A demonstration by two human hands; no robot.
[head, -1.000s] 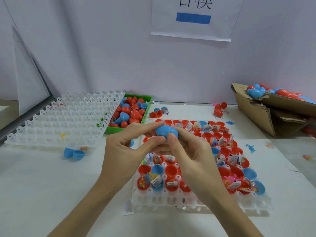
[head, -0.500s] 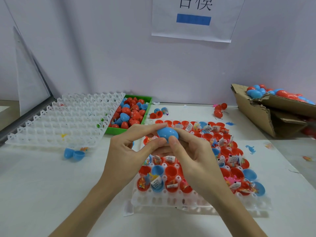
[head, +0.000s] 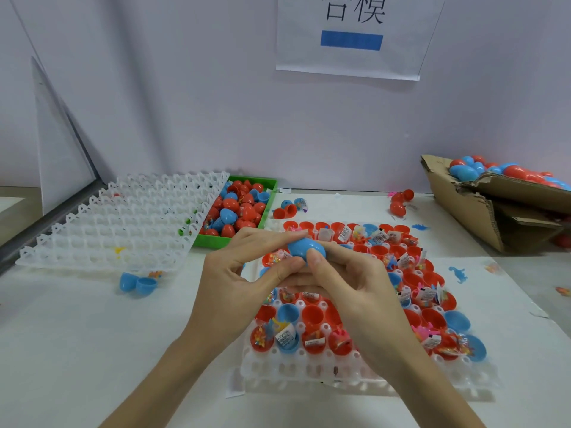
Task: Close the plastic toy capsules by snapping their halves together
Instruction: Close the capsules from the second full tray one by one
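Just above the middle of the frame, both hands meet around a blue capsule (head: 306, 249). The left hand (head: 234, 279) curls its fingers over the capsule's top and left end, with the thumb pressed up under it. The right hand (head: 349, 282) pinches the capsule's right end between thumb and fingers. Whether the two halves are fully snapped together cannot be told, since fingers cover the seam.

Beneath the hands, in the lower centre, a white plastic grid tray (head: 309, 370) holds rows of open red and blue capsule halves (head: 312, 315), many containing small wrapped toys and paper slips. At middle left lies a second white grid tray (head: 123, 223), nearly bare. Just right of it a green bin (head: 267, 193) is heaped with closed red and blue capsules. An open blue capsule (head: 137, 282) lies on the white table (head: 77, 350) below the bare tray, at left. In the right part of the frame a torn cardboard box (head: 469, 217) carries more closed capsules along its top. A white sheet with printed characters and a blue bar (head: 351, 40) hangs on the wall at top centre.
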